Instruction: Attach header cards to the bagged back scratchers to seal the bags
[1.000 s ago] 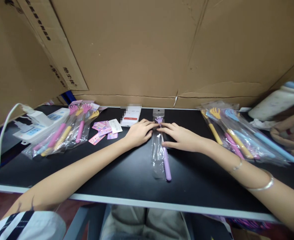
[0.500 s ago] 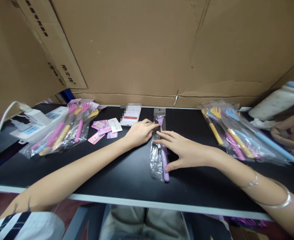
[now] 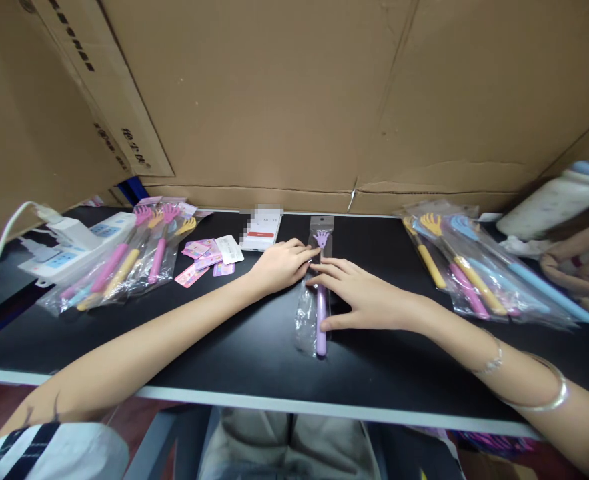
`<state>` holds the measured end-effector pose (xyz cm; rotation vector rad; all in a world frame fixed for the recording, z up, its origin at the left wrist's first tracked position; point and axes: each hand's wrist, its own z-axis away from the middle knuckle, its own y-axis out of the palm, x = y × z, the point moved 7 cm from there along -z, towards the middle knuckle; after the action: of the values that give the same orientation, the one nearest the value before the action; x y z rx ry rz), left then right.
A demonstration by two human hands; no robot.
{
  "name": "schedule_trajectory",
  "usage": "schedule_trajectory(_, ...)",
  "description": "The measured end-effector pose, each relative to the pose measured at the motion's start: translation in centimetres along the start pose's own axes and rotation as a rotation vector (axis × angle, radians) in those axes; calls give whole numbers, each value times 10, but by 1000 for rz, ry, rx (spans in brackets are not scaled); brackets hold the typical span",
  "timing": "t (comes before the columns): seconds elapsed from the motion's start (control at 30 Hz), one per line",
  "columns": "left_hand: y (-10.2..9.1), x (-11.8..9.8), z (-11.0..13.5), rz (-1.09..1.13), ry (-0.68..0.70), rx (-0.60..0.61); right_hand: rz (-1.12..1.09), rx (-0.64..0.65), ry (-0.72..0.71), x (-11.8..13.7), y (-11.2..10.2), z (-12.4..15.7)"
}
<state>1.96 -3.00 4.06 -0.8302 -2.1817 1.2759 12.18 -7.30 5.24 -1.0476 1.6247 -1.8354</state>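
Note:
A purple back scratcher with a small hand-shaped head lies in a clear plastic bag on the black table, its head pointing away from me. My left hand rests at the upper left of the bag, its fingers stretched toward the shaft just below the head. From the right, my right hand reaches over the bag with fingers spread. Its fingertips lie across the shaft, and its thumb touches the lower handle. The fingers hide part of the shaft.
Bagged back scratchers lie in a left pile and a right pile. Small printed cards and a phone sit left of centre. A power strip is far left, a bottle far right. Cardboard walls the back.
The lower end of the back scratcher has swung left, so it lies straighter. My right hand has moved slightly left with it. My left hand has barely moved.

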Motion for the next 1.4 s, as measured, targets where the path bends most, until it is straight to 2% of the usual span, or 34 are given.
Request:
schedule_trajectory(0.13, -1, 0, 0, 6, -4, -6, -13, -35, -55, 13, -4, 2)
schedule_trajectory(0.3, -1, 1, 0, -4, -22, -24, -74, -3, -152, 35, 2, 5)
schedule_trajectory(0.5, -1, 1, 1, 9, -14, -37, -61, 5, -203, 44, 7, 3)
schedule_trajectory(0.8, 0, 2, 1, 20, -48, 24, 54, -75, -257, 48, 11, 2)
schedule_trajectory(0.97, 0, 1, 1, 33, -43, 38, 99, -74, -266, 49, 10, 1)
schedule_trajectory(1.23, -1, -2, 2, 35, 10, -6, 5, -78, -259, 45, 4, -1)
schedule_trajectory(1.3, -3, -5, 2, 32, 56, -30, -46, -108, -254, 41, -1, -2)
schedule_trajectory(1.4, -7, -11, 2, 9, 121, -57, -60, -233, -193, 23, -15, -4)
